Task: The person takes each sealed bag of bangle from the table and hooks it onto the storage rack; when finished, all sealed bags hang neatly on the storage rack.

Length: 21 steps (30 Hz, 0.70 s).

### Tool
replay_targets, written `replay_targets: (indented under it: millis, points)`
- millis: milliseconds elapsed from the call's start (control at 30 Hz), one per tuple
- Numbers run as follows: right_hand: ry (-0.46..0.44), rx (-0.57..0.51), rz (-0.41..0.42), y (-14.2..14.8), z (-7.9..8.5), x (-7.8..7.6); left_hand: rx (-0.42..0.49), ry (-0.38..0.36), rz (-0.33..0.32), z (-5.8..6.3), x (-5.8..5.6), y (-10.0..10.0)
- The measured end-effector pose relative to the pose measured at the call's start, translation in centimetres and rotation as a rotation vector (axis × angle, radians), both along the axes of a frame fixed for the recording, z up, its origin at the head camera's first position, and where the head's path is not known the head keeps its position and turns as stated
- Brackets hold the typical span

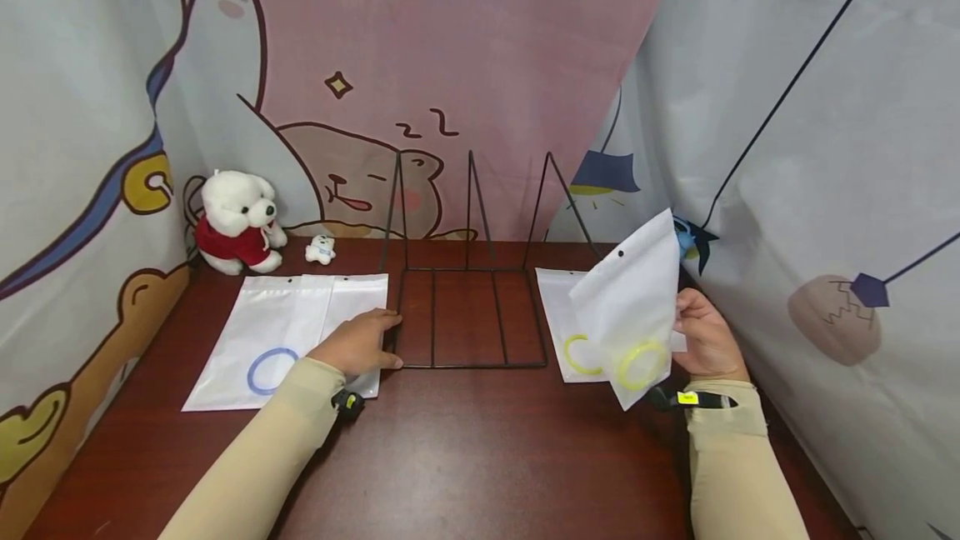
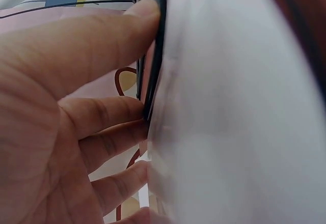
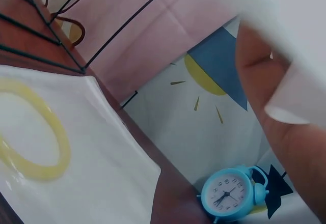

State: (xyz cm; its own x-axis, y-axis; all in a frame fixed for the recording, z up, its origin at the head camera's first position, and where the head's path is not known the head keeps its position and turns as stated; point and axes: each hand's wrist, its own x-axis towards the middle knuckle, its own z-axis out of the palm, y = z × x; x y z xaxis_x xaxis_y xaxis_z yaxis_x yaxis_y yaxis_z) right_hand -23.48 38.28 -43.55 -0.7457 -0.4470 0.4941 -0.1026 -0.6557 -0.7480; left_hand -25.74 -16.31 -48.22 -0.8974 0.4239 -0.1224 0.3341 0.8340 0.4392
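White pouches (image 1: 262,307) flank a black wire rack (image 1: 472,269) on the counter (image 1: 465,457).
At 8 o'clock, your left hand (image 1: 352,347), fingers extended, touches the central rack's left side; at 4 o'clock, your right hand (image 1: 708,340) pinches a tilted, yellow-ringed pouch (image 1: 637,298) overlapping another.

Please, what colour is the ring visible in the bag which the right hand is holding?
Yellow; the ring shows best in the head view.

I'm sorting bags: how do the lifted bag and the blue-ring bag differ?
The lifted bag shows a yellow ring; the blue-ring bag, a blue one. The lifted bag is tilted in the right hand; the blue-ring bag lies flat on the table. Both are white.
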Motion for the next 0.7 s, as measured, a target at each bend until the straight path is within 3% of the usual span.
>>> replay_targets:
  millis: [467,700]
  points:
    - [0.039,0.02,0.062,-0.9,0.4,-0.2,-0.006,0.0,-0.001,0.3,0.1,0.0]
    - [0.025,0.075,0.014,-1.2,0.5,-0.2,-0.005,0.01,0.0,0.2,0.1,0.0]
